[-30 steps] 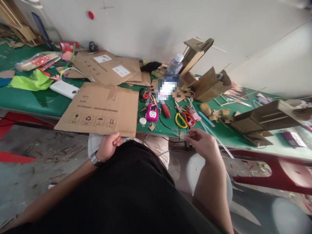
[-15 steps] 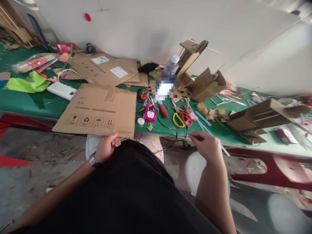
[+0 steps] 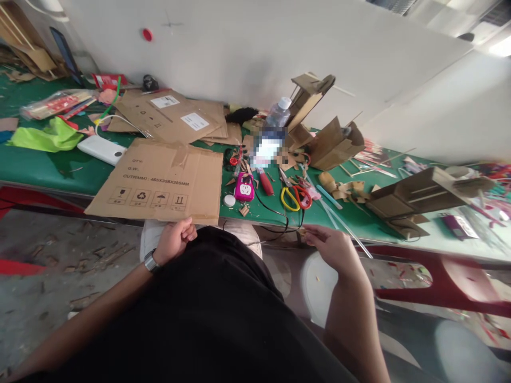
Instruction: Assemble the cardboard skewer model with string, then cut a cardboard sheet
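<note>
A flat sheet of printed brown cardboard (image 3: 167, 173) lies on the green table, its front edge overhanging. My left hand (image 3: 173, 242), with a metal watch on the wrist, is closed against that front edge. Whatever its curled fingers hold, if anything, is hidden. Just off the table's front edge, my right hand (image 3: 329, 244) pinches a small tan scrap (image 3: 302, 232), too small to name surely. Nearest to it on the table are scissors with yellow and orange handles (image 3: 295, 198) and a black cord (image 3: 275, 215).
A pink socket block (image 3: 244, 186), a red-handled tool (image 3: 265, 182) and a white round cap (image 3: 229, 200) lie mid-table. Cardboard structures (image 3: 415, 197) stand to the right. A clear bottle (image 3: 279, 111) stands near the wall. A white power bank (image 3: 101, 149) lies left. Stools (image 3: 319, 284) stand below.
My right hand has moved slightly left and down, and a small tan scrap now shows at its fingertips. My left hand and the cardboard sheet have stayed nearly still.
</note>
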{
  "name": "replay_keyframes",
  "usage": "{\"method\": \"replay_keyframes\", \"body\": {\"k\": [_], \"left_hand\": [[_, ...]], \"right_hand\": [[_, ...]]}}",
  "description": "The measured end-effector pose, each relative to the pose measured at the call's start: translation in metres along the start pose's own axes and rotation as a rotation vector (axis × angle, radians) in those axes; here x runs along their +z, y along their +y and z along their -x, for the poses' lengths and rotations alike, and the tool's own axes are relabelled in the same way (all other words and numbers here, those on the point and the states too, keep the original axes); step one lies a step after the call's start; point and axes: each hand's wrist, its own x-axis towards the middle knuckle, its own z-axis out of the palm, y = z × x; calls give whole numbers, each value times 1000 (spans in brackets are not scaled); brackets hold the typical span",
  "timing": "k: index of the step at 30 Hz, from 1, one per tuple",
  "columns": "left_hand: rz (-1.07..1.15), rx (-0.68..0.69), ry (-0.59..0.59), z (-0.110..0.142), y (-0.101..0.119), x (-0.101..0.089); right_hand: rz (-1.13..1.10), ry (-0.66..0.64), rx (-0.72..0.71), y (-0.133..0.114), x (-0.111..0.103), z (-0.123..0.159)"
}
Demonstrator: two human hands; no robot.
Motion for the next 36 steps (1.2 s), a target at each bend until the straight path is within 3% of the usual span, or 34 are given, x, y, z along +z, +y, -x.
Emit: {"method": "replay_keyframes", "body": {"k": [5, 8, 11, 14, 19, 22, 25, 30, 36], "left_hand": [[-11, -6, -15, 1, -5, 3], [-20, -17, -26, 0, -7, 4], [-35, -37, -45, -2, -8, 4], [-61, -61, -74, -6, -10, 4], [-122, -78, -124, -13, -16, 1], [-177, -76, -153, -15, -19, -3], [-250, -63, -164, -19, -21, -11], [-401, -37, -130, -27, -24, -22], [-517, -9, -122, -26, -21, -28]], "right_hand": [[232, -122, 116, 3, -15, 15], [339, -38, 58, 2, -20, 21], [290, 44, -74, -15, -11, 23], [149, 30, -147, -54, 14, 21], [-94, -229, -323, -131, 85, 12], [-99, -292, -352, -157, 124, 4], [-36, -272, -337, -164, 148, -3], [22, -190, -297, -155, 161, -10], [-255, -175, -241, -143, 175, -10]]}}
